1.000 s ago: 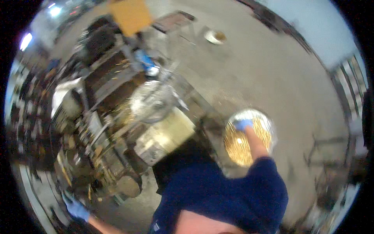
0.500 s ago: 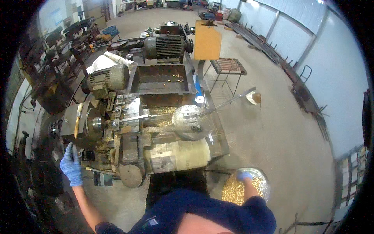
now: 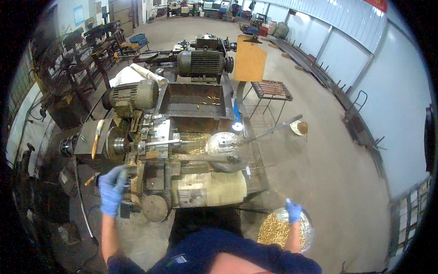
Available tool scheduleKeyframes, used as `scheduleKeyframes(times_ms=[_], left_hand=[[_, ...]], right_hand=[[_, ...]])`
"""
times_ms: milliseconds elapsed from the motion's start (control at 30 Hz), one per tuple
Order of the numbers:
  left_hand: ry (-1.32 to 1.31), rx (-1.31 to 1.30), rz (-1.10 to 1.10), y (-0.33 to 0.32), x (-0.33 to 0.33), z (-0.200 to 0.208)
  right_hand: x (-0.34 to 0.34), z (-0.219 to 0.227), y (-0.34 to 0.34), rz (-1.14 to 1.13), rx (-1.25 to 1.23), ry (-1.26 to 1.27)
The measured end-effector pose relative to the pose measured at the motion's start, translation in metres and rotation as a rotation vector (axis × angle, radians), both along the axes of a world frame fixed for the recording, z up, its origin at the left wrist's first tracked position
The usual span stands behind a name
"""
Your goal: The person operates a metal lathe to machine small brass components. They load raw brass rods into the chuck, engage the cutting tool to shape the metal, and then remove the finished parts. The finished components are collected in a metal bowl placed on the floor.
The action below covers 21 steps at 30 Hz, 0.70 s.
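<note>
My left hand (image 3: 112, 191), in a blue glove, is raised in front of the machine's left end, near the headstock (image 3: 93, 137). Motion smears its fingers, so I cannot tell what they hold. On the headstock lies a brush (image 3: 97, 139) with a wooden handle. My right hand (image 3: 293, 211), also gloved in blue, hovers over a round metal pan (image 3: 308, 223). Its fingers are bunched together; whatever they may hold is too small to make out. Many small brass pieces (image 3: 273, 228) fill the pan's left part. The lathe-like machine's chuck (image 3: 121, 145) faces a slide (image 3: 159, 137) dusted with brass chips.
A long lever (image 3: 276, 122) juts out to the right from a round plate (image 3: 223, 142). Printed paper (image 3: 210, 188) covers the machine's front. Behind stand a metal tray (image 3: 191, 114) with a few brass pieces, electric motors (image 3: 200, 64) and a small rack table (image 3: 273, 89).
My left hand has come away from below the brush, moving right toward the machine's front. My right hand has risen out of the brass pieces in the pan.
</note>
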<state>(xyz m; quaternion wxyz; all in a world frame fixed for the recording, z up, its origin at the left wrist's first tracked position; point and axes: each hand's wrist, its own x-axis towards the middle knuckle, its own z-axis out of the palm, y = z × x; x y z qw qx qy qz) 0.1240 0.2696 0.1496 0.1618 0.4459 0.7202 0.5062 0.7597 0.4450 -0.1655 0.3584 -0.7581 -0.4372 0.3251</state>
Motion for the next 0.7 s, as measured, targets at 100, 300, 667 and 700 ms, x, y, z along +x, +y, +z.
scheduleKeyframes(times_ms=[100, 300, 667, 700], left_hand=[[-0.331, -0.075, -0.203, 0.038, 0.047, -0.010], [-0.742, -0.207, -0.702, 0.092, 0.118, -0.073], [-0.590, -0.062, -0.440, 0.063, 0.106, -0.090], [-0.448, 0.070, -0.430, 0.061, 0.112, -0.069]], right_hand=[[-0.125, 0.114, -0.013, 0.326, 0.173, 0.315], [-0.306, 0.237, -0.034, 1.093, 0.581, 0.412], [-0.374, 0.264, -0.048, 1.310, 0.778, 0.095], [-0.379, 0.271, -0.047, 1.324, 0.899, 0.050]])
